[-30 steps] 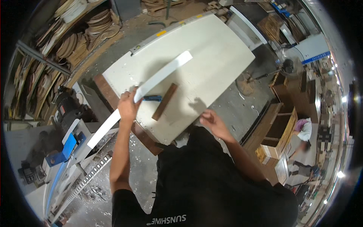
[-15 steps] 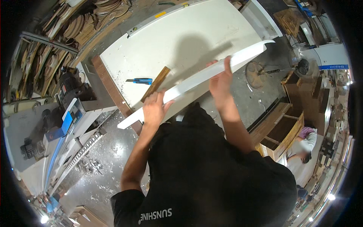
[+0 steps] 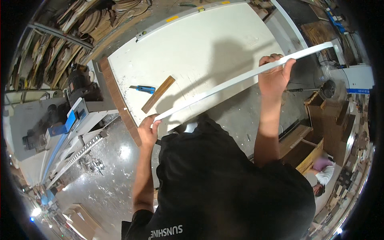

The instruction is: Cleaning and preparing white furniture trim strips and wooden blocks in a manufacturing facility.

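A long, narrow white strip of board (image 3: 240, 79) slants across my front, its right end higher in the view. My left hand (image 3: 148, 132) closes on its near left end, thumb against the edge. My right hand (image 3: 274, 78) grips it farther along, thumb on the near side and fingers over the far side. Beneath it lies a large white panel (image 3: 192, 52) as a worktop. On that panel, near my left hand, rest a short brown wood strip (image 3: 159, 94) and a blue utility knife (image 3: 144, 89) with its blade out.
A long spirit level (image 3: 172, 20) lies along the panel's far edge, and a brown board (image 3: 120, 102) borders its left. At left stands a machine with a blue-edged table (image 3: 68, 124). Wooden cabinets (image 3: 298, 150) stand at right, near another person (image 3: 323, 170). Curved wood offcuts (image 3: 96, 22) fill the back-left shelves.
Both hands have moved apart along the white strip, the right hand farther right and the left to its end. The strip has shifted right and turned to show its narrow edge.
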`<state>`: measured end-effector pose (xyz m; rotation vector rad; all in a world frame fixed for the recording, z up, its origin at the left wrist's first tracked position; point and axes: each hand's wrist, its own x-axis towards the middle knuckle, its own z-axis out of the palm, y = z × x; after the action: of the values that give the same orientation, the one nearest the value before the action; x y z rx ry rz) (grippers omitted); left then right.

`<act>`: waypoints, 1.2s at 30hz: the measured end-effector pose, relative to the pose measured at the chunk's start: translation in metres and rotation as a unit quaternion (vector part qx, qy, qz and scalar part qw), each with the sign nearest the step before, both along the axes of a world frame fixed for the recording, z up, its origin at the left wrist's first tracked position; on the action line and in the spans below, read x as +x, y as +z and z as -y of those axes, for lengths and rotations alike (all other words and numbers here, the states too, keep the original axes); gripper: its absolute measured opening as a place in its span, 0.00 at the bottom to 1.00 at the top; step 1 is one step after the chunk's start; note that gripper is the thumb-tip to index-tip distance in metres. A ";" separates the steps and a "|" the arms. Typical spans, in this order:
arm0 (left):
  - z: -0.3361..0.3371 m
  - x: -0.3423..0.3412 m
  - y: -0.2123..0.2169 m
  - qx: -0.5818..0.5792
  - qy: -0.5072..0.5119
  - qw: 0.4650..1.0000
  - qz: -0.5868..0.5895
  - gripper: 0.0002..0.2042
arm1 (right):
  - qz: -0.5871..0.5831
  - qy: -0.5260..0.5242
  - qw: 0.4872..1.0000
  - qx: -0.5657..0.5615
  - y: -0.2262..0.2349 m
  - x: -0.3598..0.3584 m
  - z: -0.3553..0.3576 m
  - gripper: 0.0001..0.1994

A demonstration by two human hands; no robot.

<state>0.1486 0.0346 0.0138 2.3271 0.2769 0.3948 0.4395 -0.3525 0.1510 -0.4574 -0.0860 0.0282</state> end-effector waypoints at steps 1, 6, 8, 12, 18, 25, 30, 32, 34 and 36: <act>0.011 0.002 0.002 0.004 0.009 1.000 0.000 0.11 | 0.000 0.009 1.000 0.004 -0.002 0.001 0.002 0.21; 0.071 0.029 -0.002 -0.175 0.007 0.984 -0.030 0.08 | 0.034 0.106 0.994 0.003 -0.003 0.005 0.013 0.19; 0.069 0.049 -0.010 -0.154 -0.081 0.984 -0.041 0.11 | 0.023 0.036 0.995 -0.091 0.002 0.019 0.026 0.19; 0.031 0.083 -0.085 0.110 0.042 0.992 -0.037 0.22 | 0.058 0.003 0.979 -0.194 0.040 0.035 0.027 0.19; -0.020 0.104 -0.136 0.170 0.288 0.939 -0.082 0.30 | 0.239 -0.106 0.863 -0.433 0.065 0.034 -0.023 0.20; -0.064 0.156 -0.103 -0.195 0.451 0.813 -0.311 0.39 | 0.289 0.010 0.792 -0.538 -0.005 -0.007 -0.090 0.31; -0.100 0.144 -0.179 -0.220 0.429 0.853 -0.199 0.31 | 0.319 0.117 0.737 -0.585 -0.027 -0.068 -0.172 0.31; -0.117 0.123 -0.209 -0.216 0.445 0.856 -0.150 0.27 | 0.354 0.191 0.656 -0.638 -0.048 -0.084 -0.201 0.29; -0.139 0.091 -0.214 -0.544 0.343 0.765 0.037 0.20 | 0.374 0.213 0.625 -0.652 -0.066 -0.102 -0.225 0.28; -0.137 0.047 -0.157 -0.685 0.255 0.665 0.156 0.14 | 0.367 0.207 0.599 -0.681 -0.093 -0.117 -0.242 0.27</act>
<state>0.1957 0.1717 -0.1431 0.6258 0.7392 0.5596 0.3229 -0.1110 0.0580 -1.9996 -1.0580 0.3915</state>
